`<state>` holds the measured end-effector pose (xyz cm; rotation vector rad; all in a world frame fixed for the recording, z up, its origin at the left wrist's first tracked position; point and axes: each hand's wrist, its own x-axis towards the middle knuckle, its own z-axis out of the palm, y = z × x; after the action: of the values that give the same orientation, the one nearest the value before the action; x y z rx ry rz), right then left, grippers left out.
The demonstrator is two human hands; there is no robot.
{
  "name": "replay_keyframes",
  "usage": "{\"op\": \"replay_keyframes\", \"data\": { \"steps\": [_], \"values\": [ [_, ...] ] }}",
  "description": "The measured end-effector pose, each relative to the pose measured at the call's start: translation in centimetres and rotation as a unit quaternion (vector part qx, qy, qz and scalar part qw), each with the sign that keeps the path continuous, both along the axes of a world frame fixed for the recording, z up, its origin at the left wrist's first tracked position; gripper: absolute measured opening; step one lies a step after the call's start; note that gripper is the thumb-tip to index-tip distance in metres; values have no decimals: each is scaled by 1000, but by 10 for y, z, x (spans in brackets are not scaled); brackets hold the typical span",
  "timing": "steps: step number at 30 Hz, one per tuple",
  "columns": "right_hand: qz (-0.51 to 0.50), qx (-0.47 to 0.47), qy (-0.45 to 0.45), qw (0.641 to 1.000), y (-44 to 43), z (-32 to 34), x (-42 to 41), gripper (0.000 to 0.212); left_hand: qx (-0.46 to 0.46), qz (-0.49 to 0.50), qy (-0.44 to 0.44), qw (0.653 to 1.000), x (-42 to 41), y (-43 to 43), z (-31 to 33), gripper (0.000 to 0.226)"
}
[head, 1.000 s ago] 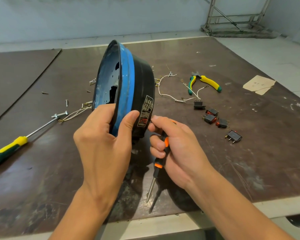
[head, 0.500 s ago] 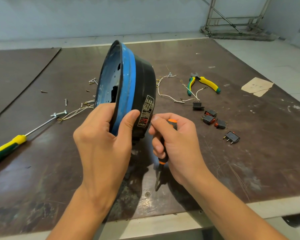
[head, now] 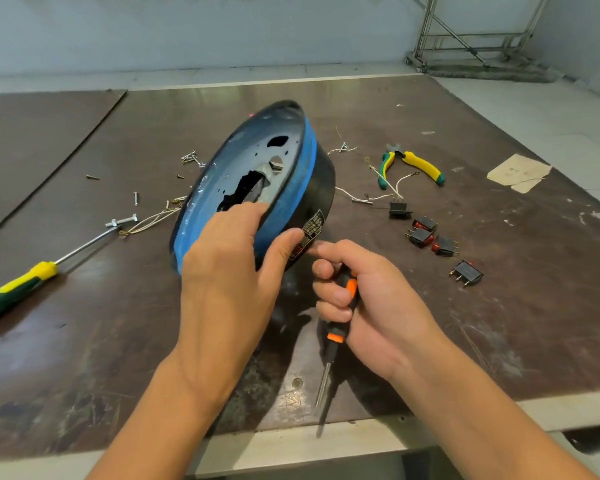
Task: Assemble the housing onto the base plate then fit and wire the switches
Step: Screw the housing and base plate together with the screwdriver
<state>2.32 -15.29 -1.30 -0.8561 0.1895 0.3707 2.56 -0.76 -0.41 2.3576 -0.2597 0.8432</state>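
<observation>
My left hand grips the lower rim of the round black housing, which sits joined to the blue base plate; the assembly is tilted so the plate's holed face looks up and left. My right hand is closed around an orange-and-black screwdriver, tip pointing down toward the table's front edge, its index finger touching the housing near the label. Several rocker switches lie to the right, one with white wires attached.
Yellow-green pliers lie at the back right, a long yellow-green screwdriver at the left. Loose screws, a bolt and thin wires are scattered behind the housing. A paper scrap lies at far right.
The housing has tipped from standing nearly on edge to leaning back and to the right, showing the base plate's face. My right hand shifted its hold on the screwdriver.
</observation>
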Motion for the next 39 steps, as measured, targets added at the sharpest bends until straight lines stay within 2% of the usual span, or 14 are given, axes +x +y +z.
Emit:
{"op": "replay_keyframes", "data": {
  "steps": [2, 7, 11, 17, 22, 29, 34, 39],
  "values": [
    [10, 39, 49, 998, -5, -4, -1, 10, 53, -29, 34, 998, 3, 1, -3, 27],
    [41, 102, 151, 982, -15, -10, -2, 14, 191, -71, 147, 968, 4, -14, -11, 10],
    [61, 113, 173, 976, -16, -15, -5, 16, 267, -28, 130, 954, 4, -24, -15, 8],
    [61, 101, 164, 979, -25, -15, -6, 20, 338, -33, 99, 935, 5, -23, -19, 16],
    [85, 82, 141, 983, -30, -12, -5, 21, 353, -5, 106, 930, 3, -22, -20, 25],
    [85, 49, 133, 986, -31, -11, -4, 33, 363, 11, 110, 925, 6, -22, -24, 25],
    [65, 35, 145, 987, -29, -14, -4, 13, 364, 5, 103, 925, 7, -22, -25, 20],
    [35, 3, 145, 989, -36, -13, 4, 7, 350, -1, 81, 933, 9, -18, -27, 14]
  ]
}}
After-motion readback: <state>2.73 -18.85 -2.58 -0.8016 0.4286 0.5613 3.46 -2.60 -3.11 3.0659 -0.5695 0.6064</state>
